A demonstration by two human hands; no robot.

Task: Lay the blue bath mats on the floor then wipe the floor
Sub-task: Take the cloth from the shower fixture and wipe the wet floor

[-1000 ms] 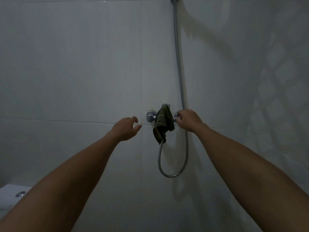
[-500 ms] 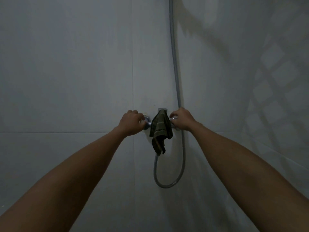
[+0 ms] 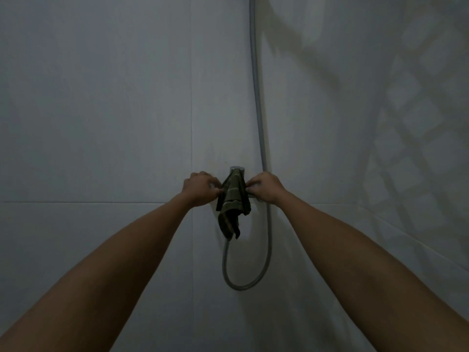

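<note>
Here, both my arms reach forward to the shower fitting on the tiled wall [image 3: 101, 123]. A dark green cloth [image 3: 233, 199] hangs over the chrome tap [image 3: 237, 169], directly between my two hands and touching both.

Left hand [image 3: 200, 189]: positioned at the left edge of the cloth. The fingers [image 3: 212, 185] are curled inward and pressed together at the fabric's edge, pinching it.

Right hand [image 3: 266, 188]: positioned at the right edge of the cloth, level with the left hand. The fingers [image 3: 251, 184] are bent and closed on the fabric's right edge. Whether they also grip a tap handle behind the fabric cannot be told; the cloth and the hand cover that area.

Writing: no brand, label or lettering can be read on the cloth, the tap or the wall in this dim light.

Cloth appearance: dark olive green with lighter bands or stripes across it. It is bunched and creased, wide where my hands hold it and narrowing to a crumpled tail that hangs down below the tap. The top of the cloth sits just under the chrome cap of the tap.

Shower hose [image 3: 256, 97]: a grey hose runs down the wall from the top of the view, passes just behind my right hand, loops below the cloth and rises to meet the fitting behind the hanging tail.

The blue bath mats and the floor are out of view.
</note>
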